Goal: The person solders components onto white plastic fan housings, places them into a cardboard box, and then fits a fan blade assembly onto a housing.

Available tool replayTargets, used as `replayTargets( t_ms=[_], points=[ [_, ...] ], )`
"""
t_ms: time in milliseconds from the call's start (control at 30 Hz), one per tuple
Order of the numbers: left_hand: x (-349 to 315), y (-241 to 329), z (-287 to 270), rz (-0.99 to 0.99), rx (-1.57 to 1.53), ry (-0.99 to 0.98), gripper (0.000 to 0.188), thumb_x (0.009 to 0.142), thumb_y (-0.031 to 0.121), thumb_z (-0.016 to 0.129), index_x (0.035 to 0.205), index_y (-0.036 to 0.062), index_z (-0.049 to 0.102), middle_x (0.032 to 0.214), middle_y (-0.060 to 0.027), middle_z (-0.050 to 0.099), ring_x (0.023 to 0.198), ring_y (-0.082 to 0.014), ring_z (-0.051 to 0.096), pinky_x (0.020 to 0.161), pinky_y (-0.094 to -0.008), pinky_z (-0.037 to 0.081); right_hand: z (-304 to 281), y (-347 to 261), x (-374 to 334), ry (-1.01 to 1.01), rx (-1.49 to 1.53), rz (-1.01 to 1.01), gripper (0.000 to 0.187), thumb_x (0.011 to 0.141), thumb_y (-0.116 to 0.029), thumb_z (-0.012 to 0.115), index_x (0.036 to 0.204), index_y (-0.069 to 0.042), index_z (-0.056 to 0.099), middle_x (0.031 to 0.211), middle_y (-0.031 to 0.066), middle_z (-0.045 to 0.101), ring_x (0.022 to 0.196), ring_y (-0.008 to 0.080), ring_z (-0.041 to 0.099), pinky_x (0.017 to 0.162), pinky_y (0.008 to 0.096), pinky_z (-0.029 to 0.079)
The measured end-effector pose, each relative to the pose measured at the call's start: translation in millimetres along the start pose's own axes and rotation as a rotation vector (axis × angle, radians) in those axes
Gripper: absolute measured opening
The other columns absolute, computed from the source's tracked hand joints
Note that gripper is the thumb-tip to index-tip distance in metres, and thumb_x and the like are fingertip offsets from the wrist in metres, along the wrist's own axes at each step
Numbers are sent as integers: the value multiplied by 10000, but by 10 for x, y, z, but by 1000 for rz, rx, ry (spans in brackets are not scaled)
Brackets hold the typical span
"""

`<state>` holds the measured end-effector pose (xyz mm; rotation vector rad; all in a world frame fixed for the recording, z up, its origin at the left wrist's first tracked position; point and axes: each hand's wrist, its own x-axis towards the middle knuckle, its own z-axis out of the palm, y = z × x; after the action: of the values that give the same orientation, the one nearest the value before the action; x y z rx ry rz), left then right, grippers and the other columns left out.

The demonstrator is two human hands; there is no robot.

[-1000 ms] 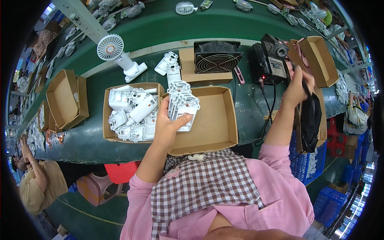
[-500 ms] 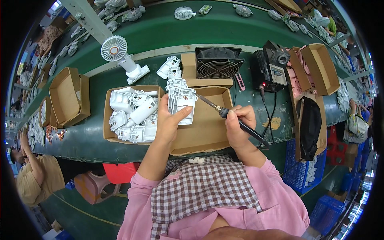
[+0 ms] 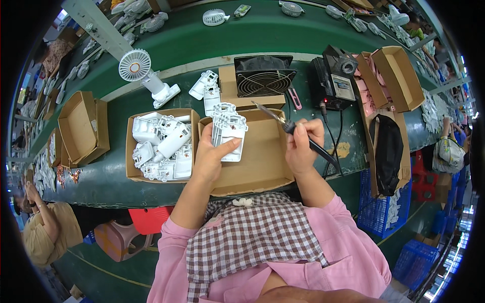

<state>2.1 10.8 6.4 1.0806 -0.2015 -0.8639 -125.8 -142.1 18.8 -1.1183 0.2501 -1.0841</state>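
Observation:
My left hand [image 3: 211,157] grips a stack of white plastic housings [image 3: 230,130], its thumb pressed on the front piece. Small copper-coloured contacts show on the pieces. My right hand [image 3: 304,147] holds a soldering iron [image 3: 290,126] like a pen, its tip pointing up and left, apart from the stack. Both hands are above a shallow cardboard box [image 3: 257,174]. Just beyond the stack, more white housings [image 3: 204,86] lie on the bench. To the left, a second cardboard box [image 3: 129,166] holds several white plastic parts [image 3: 174,141].
A white handheld fan [image 3: 151,81] stands at the back left. Behind the box are a black cooling fan [image 3: 265,83] and a pink utility knife [image 3: 295,99]. A black soldering station [image 3: 336,86] sits to the right, its cable trailing down. Beyond runs a green conveyor [image 3: 187,40] carrying fans.
The soldering iron's tip has moved up and away from the stack. My left hand still holds the stack, now slightly lower and apart from the housings behind. The whole view has shifted a little.

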Motion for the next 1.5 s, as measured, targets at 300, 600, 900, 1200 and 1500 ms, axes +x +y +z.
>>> replayTargets(
  t_ms=[300, 600, 900, 1200, 1500],
  points=[
    [-5, 13, 175, 91, 148, -15, 662, 756, 97, 772, 1261, -11, 358, 1109, -115, 582, 991, -159, 590, 850, -280, 488, -119, -194, -342, -96, -200, -63, 164, 875, -33, 605, 893, -51, 443, 753, 61, 563, 632, 78, 460, 603, 221, 391],
    [3, -15, 166, 64, 162, 29, 648, 771, 61, 750, 1290, -14, 370, 1119, -107, 580, 1004, -160, 586, 864, -283, 489, -77, -172, -297, -149, -473, -101, 189, 837, -40, 669, 804, -46, 483, 624, 38, 550, 527, 81, 467, 496, 234, 384],
    [-1, -19, 148, 72, 189, 28, 640, 769, 58, 755, 1280, -15, 377, 1115, -102, 581, 1007, -153, 580, 869, -277, 484, -61, -145, -286, -160, -542, -115, 205, 837, -52, 675, 775, -48, 479, 598, 33, 526, 503, 81, 447, 471, 239, 363],
    [3, -38, 131, 95, 183, 5, 666, 776, 133, 768, 1271, -17, 348, 1116, -121, 577, 992, -149, 580, 841, -268, 485, -36, -179, -284, -191, -585, -135, 211, 834, -51, 679, 774, -48, 477, 591, 43, 536, 494, 86, 458, 460, 243, 366],
    [5, -28, 139, 98, 203, 5, 672, 774, 147, 772, 1271, -21, 352, 1114, -129, 579, 993, -160, 585, 843, -273, 488, -38, -174, -278, -199, -586, -132, 207, 839, -57, 679, 779, -47, 481, 590, 37, 532, 491, 79, 452, 455, 240, 357]
  ],
)
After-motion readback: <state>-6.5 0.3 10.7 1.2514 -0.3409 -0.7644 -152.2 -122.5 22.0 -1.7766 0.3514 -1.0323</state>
